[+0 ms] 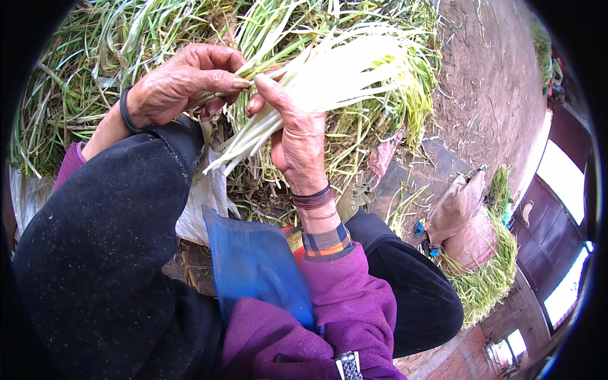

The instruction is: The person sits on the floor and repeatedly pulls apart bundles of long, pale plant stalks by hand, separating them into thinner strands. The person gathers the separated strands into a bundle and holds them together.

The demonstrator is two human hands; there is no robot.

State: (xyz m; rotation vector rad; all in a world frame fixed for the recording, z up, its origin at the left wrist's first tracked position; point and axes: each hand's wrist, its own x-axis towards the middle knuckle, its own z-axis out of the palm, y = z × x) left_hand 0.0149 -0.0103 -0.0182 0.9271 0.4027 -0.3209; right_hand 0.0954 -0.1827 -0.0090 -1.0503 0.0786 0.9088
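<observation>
A bundle of pale, long-stemmed greens, possibly chives, lies across my right hand. The hand is closed around it, with the white lower ends pointing down to the left. The upper part of the bundle is washed out by glare. Just left of it, my left hand pinches a few thinner green stalks between thumb and fingers. My two thumb tips nearly meet beside the bundle. Where the left fingers curl under, their grip is partly hidden.
Loose green stalks heap up at the left and top. My dark-trousered knees flank a blue cloth and a white plastic sack. On the right are a bare dirt floor, a pinkish sack and another pile of greens.
</observation>
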